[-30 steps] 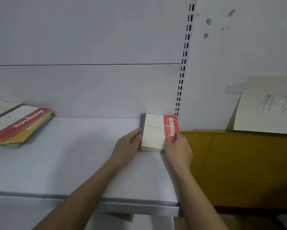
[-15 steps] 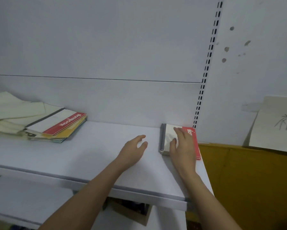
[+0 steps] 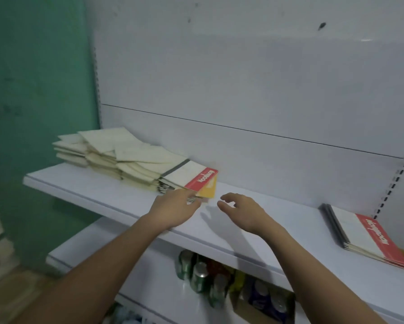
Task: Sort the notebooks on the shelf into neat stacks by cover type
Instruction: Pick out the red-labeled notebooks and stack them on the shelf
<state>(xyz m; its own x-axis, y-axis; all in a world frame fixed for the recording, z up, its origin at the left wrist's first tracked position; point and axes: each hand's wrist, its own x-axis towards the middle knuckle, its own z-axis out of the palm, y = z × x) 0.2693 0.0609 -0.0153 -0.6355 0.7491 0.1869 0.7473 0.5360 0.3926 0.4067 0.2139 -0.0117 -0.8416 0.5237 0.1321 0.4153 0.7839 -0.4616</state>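
A white shelf (image 3: 116, 202) runs across the view, carrying two groups of notebooks well apart from each other. At its left end sits a loose, fanned pile of cream notebooks (image 3: 107, 155), their covers skewed at different angles, with a red-banded notebook (image 3: 189, 175) lying on top of the pile's right edge and a yellow cover (image 3: 209, 191) poking out beneath it. At the far right end, against the back panel, lies a squared stack of red-banded notebooks (image 3: 369, 239), grey spines toward the middle of the shelf.

Both bare forearms reach in from below. The left hand (image 3: 173, 208) is at the near right corner of the left pile, fingers extended toward the lower notebooks there; motion blur makes it impossible to tell whether they touch the edges or stop just short, and its grip holds nothing that can be made out. The right hand (image 3: 239, 209) hovers over bare shelf just right of that pile, its grip unclenched, fingers loosely curved and spread, holding nothing.

Under the shelf a lower shelf (image 3: 84, 244) shows, and below it bottles and cans (image 3: 203, 274) (green, blue and yellow, blurred). A green wall (image 3: 37, 78) stands at left.
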